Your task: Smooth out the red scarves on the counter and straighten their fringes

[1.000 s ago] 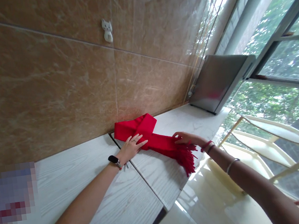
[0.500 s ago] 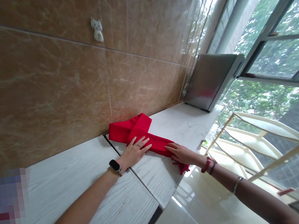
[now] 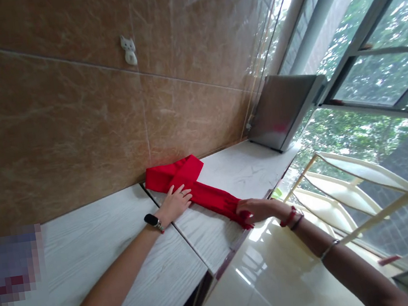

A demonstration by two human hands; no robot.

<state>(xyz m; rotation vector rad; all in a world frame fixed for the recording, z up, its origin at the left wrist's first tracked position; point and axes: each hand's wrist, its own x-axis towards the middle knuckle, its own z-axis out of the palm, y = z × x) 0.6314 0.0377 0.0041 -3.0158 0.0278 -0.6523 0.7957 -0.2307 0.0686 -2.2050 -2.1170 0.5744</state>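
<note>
On my feed I see the right hand [image 3: 253, 209] curled at the red scarf's [image 3: 209, 192] fringed end; whether it grips, I cannot tell. Left hand [image 3: 175, 207]: fingers spread flat on scarf, grasping nothing. Scarf lies on white tabletop [image 3: 238, 168], folded loop beside tiled wall [image 3: 55, 137].

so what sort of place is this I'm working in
Probably a home kitchen or enclosed balcony, though I can't be sure: a brown tiled wall behind a white wood-grain countertop, and a cream tiered rack by a large window.
</note>
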